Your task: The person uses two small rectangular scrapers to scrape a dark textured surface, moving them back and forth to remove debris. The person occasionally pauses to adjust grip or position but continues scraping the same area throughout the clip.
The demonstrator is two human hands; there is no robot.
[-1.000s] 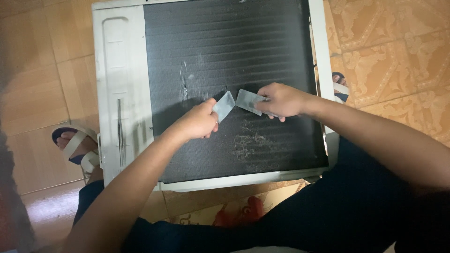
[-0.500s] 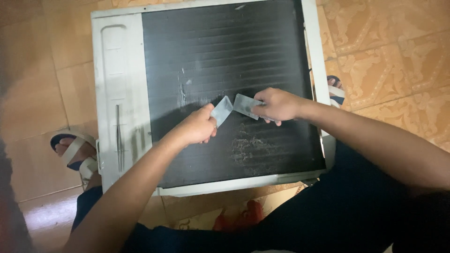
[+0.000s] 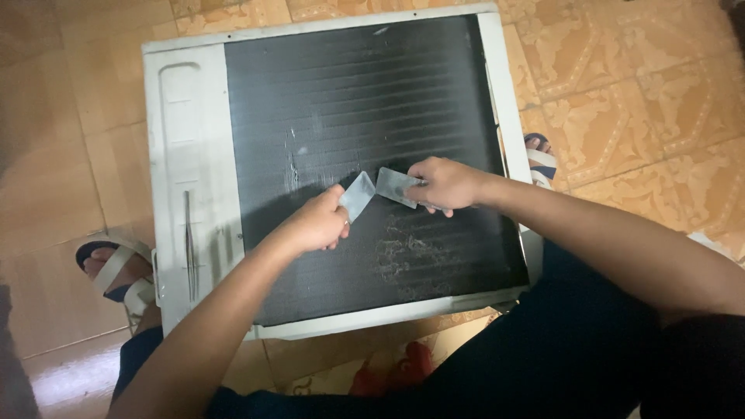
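Observation:
A white air-conditioner unit lies flat on the floor, its black finned coil facing up. My left hand grips a small grey plastic card with its edge on the fins. My right hand holds a second grey card tilted against the coil, its corner almost meeting the first card. Just below both hands the fins show a pale scuffed patch of dust. Another whitish scrape runs above my left hand.
Patterned orange floor tiles surround the unit. My sandalled feet rest on either side: one at the left, one at the right edge. My dark trousers fill the lower right. Something red lies under the unit's near edge.
Both hands and their cards have stayed at the middle of the coil with only slight shifts. The view has drifted a little so the unit sits lower in the frame.

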